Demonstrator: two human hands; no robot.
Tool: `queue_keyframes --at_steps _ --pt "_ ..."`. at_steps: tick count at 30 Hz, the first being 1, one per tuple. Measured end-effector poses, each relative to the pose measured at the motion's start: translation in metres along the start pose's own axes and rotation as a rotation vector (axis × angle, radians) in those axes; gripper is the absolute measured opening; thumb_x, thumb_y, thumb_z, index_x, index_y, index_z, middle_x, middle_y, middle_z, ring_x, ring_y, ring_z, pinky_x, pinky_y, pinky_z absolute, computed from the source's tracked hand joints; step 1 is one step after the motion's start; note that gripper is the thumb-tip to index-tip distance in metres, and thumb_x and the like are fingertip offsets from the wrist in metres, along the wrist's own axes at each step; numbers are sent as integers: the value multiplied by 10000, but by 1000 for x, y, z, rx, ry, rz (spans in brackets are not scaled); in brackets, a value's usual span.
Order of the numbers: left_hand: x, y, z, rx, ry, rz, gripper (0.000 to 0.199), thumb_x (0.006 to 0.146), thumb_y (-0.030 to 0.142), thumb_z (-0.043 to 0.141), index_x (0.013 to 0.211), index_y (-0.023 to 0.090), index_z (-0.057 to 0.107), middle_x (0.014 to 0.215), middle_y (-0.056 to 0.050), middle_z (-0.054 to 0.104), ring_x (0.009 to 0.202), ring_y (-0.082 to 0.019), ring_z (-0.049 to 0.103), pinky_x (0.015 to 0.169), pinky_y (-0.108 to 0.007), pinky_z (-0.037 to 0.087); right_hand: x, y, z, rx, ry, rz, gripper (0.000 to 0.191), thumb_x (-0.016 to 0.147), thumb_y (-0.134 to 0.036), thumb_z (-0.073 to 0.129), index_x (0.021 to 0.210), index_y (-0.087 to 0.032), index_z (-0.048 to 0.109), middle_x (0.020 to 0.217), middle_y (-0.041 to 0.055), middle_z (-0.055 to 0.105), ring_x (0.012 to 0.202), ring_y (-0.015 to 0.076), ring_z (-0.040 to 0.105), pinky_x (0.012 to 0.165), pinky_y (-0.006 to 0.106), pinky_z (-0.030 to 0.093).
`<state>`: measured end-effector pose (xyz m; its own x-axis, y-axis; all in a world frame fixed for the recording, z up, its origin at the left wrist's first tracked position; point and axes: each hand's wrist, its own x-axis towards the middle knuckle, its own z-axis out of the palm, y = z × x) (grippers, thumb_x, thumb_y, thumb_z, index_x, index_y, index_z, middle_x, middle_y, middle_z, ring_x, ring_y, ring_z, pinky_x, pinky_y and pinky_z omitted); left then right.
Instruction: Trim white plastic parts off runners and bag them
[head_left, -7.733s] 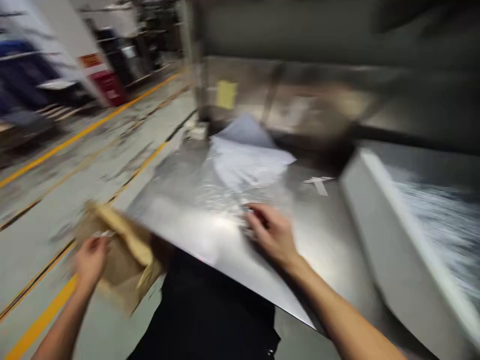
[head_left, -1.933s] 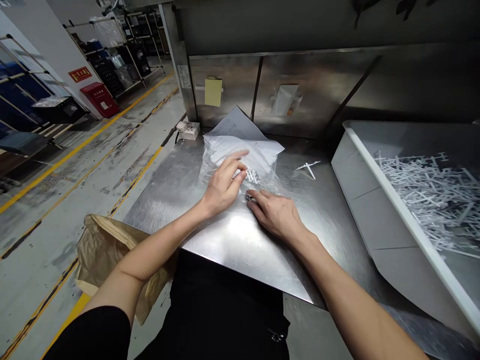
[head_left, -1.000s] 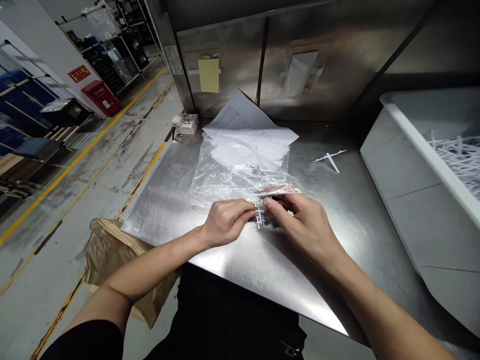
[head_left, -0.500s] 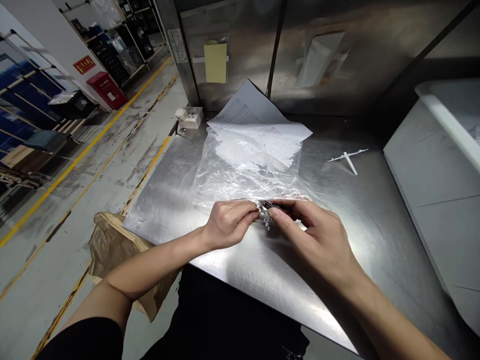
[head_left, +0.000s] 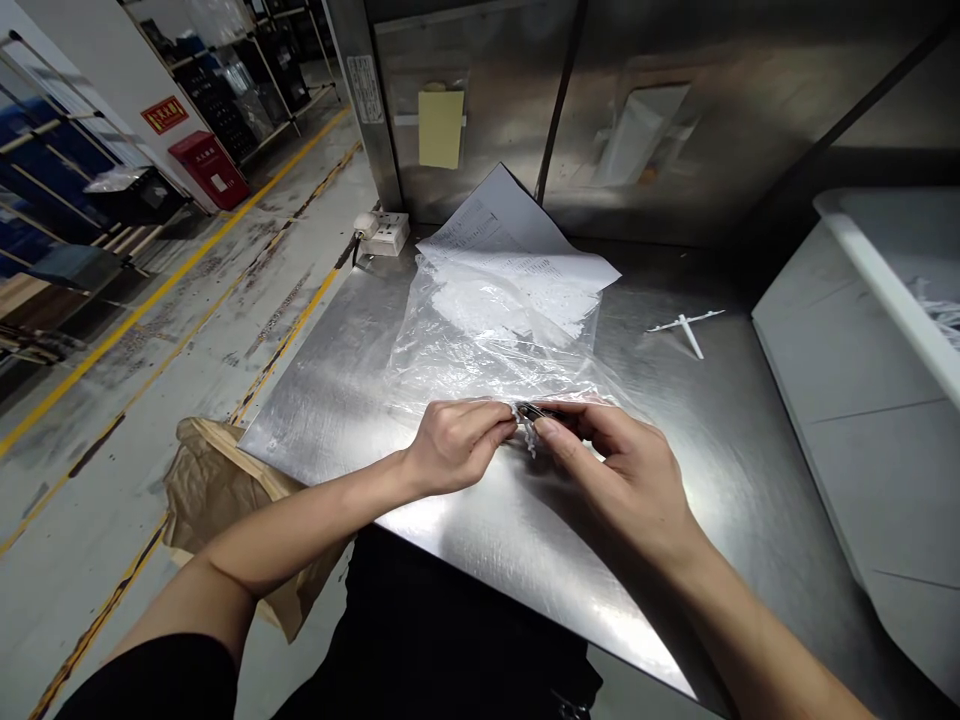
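My left hand [head_left: 466, 445] is closed, its thumb and fingertips pinching a small white plastic sprue [head_left: 531, 438] with knobbly bits along it. My right hand [head_left: 619, 455] is wrapped round a small dark metal-tipped hand tool [head_left: 541, 411]; most of it is hidden by the fingers, so its exact kind is unclear. The tool's tip meets the sprue between both hands. Just beyond them lies a clear plastic bag [head_left: 480, 362] with many small white pieces [head_left: 499, 305] inside. A bare white sprue [head_left: 690, 332] with a stem and thin arms rests farther right.
Printed paper [head_left: 517, 222] overlaps the bag's far end on the metal table [head_left: 315, 400]. A white bin [head_left: 855, 370] stands at the right, with white pieces in it. A power socket [head_left: 386, 233] sits at the far left corner. Brown paper [head_left: 217, 480] hangs below the left edge.
The view has shifted slightly. Both hands keep their hold close together over the near end of the bag, and the tool's tip shows a little more plainly against the sprue.
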<state>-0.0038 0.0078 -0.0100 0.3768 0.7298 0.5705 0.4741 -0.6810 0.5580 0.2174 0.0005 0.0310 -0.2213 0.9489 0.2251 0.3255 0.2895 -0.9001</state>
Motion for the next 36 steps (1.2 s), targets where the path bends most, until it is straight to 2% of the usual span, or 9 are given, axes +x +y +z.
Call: queue_keyframes --at_steps 14,21,25,30,33,36 --pt "2 1 -1 42 -21 33 239 1149 201 516 1017 177 714 868 -50 790 756 -172 767 683 -292 631 -1 4 5 21 9 2 266 1072 -459 737 1162 -241 859 965 68 852 826 245 789 792 407 671" --pt "1 0 0 73 9 69 205 1148 203 543 1079 174 734 905 -55 818 770 -176 792 690 -285 634 -3 14 21 107 83 92 305 1040 -492 759 1114 -214 860 902 78 831 846 255 794 708 374 654" --pt "1 0 1 88 -3 45 212 1155 240 580 1044 176 748 895 -51 825 757 -173 799 689 -275 633 -3 16 28 184 110 137 325 1026 -498 758 1090 -192 848 823 59 795 746 224 751 671 349 620" --pt "1 0 0 61 16 15 211 1148 265 620 1021 178 764 927 -59 849 783 -182 822 696 -273 639 1 14 23 176 96 140 373 1038 -539 730 892 -198 777 726 31 716 692 209 684 616 321 538" --pt "1 1 -1 27 5 -14 220 1148 269 620 1001 182 759 861 -47 825 723 -165 787 664 -269 617 4 12 17 177 117 117 355 1051 -525 711 901 -206 750 757 36 723 740 217 699 654 327 542" --pt "2 1 -1 0 38 17 185 1139 252 643 1007 175 746 853 -49 817 718 -164 775 664 -273 610 5 13 14 146 124 102 333 1053 -500 703 903 -205 742 783 42 731 754 215 697 665 327 534"
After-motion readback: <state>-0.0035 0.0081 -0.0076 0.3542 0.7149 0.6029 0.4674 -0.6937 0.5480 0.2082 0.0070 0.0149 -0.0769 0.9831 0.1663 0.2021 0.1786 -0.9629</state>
